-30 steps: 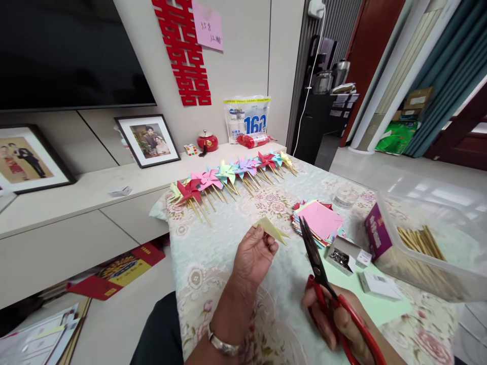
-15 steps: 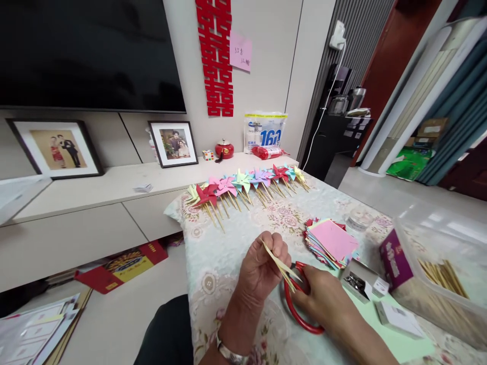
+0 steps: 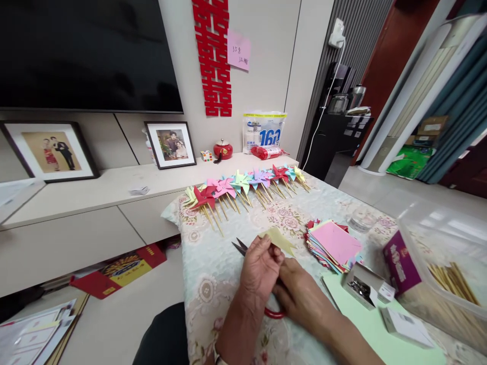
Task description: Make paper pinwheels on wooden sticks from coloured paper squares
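Note:
My left hand (image 3: pixel 261 269) pinches a folded pale yellow paper (image 3: pixel 278 238) above the flowered tablecloth (image 3: pixel 213 284). My right hand (image 3: pixel 303 296) grips red-handled scissors (image 3: pixel 241 247); their dark blades poke out to the left behind my left hand, and part of a red handle loop shows below. A stack of coloured paper squares (image 3: pixel 334 243), pink on top, lies just right of the hands.
A row of paper pinwheels on sticks (image 3: pixel 243 185) lies along the table's far edge. At right stand a small box of pins (image 3: pixel 360 288), a white box (image 3: pixel 405 327), a clear tub of wooden sticks (image 3: pixel 445 263) and a purple box (image 3: pixel 401 262).
The scissors swung from pointing up at the right to lying behind my left hand, blades pointing left. The yellow paper turned edge-on, then flat again. The camera view shifted left.

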The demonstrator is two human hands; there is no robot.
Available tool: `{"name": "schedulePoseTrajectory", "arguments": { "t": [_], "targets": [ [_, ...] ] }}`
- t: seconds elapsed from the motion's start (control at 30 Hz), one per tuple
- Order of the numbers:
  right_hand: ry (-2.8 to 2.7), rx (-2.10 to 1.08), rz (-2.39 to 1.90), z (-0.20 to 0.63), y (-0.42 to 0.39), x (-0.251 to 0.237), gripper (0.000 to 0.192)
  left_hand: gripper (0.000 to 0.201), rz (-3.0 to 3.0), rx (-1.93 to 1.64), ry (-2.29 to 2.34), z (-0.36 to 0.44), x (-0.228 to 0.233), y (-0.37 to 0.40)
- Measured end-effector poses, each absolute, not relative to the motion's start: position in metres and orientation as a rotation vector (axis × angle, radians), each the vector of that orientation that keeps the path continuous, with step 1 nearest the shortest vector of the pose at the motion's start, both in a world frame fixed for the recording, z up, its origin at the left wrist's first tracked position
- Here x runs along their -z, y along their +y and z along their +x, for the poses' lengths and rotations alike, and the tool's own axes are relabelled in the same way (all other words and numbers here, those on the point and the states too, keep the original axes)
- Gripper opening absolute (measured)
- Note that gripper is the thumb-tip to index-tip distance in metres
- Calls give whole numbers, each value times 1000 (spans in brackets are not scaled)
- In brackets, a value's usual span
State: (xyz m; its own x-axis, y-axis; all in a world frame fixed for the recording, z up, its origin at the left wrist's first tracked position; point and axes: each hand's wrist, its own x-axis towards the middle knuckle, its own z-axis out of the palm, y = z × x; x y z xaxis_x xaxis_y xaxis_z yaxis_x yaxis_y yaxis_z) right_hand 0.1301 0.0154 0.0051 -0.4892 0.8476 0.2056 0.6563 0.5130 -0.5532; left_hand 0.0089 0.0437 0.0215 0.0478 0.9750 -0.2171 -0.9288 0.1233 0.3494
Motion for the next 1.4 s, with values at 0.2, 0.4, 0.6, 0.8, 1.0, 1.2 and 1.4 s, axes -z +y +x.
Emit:
{"name": "schedulePoseTrajectory", "arguments": {
  "t": [0.2,0.4,0.6,0.8,1.0,1.2,1.4],
  "targets": [
    [-1551,-868,-1351,177,29,-15,33,36,343,-1492,731,19,-16,45],
    [-1235,-1095,-1209,181,29,-25,46,25,597,-1391,932,30,-8,39],
    [-1215,-1105,-1238,177,34,-18,39,22,828,-1271,1012,37,-7,34],
    [-1102,-927,-1253,184,38,-23,38,5,1437,-1231,1346,36,-9,30],
    [-1066,-1044,-1186,183,38,-21,35,22,1746,-1124,1374,37,0,25],
    [-870,-1302,-1142,183,38,-26,39,32,1775,-952,1699,18,-13,20],
    [-694,-1381,-1093,183,39,-32,33,17,1357,-996,1337,26,-37,39]
  ]
}}
